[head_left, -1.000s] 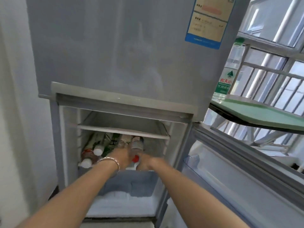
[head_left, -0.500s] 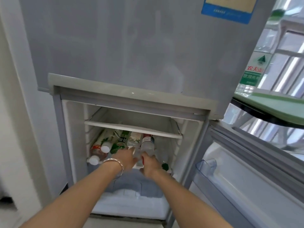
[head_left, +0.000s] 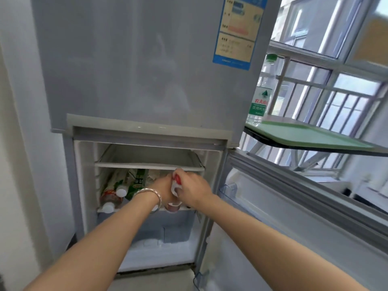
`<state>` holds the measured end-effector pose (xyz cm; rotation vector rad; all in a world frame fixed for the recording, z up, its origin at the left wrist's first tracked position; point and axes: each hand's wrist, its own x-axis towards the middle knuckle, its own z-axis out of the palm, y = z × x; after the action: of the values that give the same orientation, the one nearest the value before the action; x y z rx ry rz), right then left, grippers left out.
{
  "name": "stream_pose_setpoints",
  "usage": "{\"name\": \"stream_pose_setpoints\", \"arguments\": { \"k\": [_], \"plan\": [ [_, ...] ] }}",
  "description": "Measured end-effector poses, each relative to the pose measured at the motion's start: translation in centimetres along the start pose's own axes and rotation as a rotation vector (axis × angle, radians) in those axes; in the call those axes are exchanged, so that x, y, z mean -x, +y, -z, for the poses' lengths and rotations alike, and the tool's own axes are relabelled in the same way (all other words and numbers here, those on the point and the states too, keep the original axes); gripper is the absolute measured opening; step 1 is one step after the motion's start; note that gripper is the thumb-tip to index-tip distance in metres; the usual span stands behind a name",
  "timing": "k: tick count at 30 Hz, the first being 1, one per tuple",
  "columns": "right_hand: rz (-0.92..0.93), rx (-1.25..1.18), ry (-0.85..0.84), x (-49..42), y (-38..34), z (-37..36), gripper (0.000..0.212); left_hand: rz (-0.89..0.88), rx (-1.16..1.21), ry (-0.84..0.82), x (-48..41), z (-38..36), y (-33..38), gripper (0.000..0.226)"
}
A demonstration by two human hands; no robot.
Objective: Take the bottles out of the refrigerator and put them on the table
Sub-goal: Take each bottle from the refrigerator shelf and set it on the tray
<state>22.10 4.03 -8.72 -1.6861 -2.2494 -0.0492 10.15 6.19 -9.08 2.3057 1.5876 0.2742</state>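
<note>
The refrigerator (head_left: 147, 80) has its lower compartment open. Several bottles lie on its middle shelf (head_left: 100, 210), caps toward me: a red-labelled bottle (head_left: 110, 197) at the left and a green-labelled bottle (head_left: 137, 183) beside it. My right hand (head_left: 194, 191) grips a clear bottle with a red and white label (head_left: 176, 184), which is lifted off the shelf. My left hand (head_left: 163, 189), with a silver bangle on the wrist, is on that same bottle from the left; its fingers are hidden. A red-capped bottle (head_left: 172, 207) lies just below the hands.
The lower door (head_left: 294, 206) swings open to the right, with a clear door bin (head_left: 228, 189). A table (head_left: 315, 136) with a green top stands to the right, with a green-capped water bottle (head_left: 261, 91) on it. Behind it is a barred window (head_left: 336, 91).
Both hands closed in on the clear bottle with the red and white label and raised it off the shelf. The view shifted slightly.
</note>
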Motion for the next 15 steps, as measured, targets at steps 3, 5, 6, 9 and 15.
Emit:
{"name": "stream_pose_setpoints", "arguments": {
  "k": [3,5,6,9,15],
  "plan": [
    [-0.011,-0.057,0.022,1.3,-1.1,3.7,0.03,-0.088,0.112,0.019,1.2,1.1,1.3,0.047],
    [-0.023,-0.06,-0.008,1.6,-1.4,6.2,0.031,-0.115,0.24,0.056,1.9,2.2,2.0,0.045],
    [-0.041,-0.09,-0.022,1.7,-1.5,7.5,0.036,-0.133,0.264,0.074,2.2,2.9,2.4,0.044],
    [-0.158,-0.273,-0.058,2.6,-1.0,11.6,0.068,-0.158,0.331,0.108,3.4,5.4,3.9,0.038],
    [-0.34,-0.321,-0.337,5.3,0.4,14.9,0.074,-0.253,0.5,0.129,5.5,9.9,8.1,0.02]
  ]
}}
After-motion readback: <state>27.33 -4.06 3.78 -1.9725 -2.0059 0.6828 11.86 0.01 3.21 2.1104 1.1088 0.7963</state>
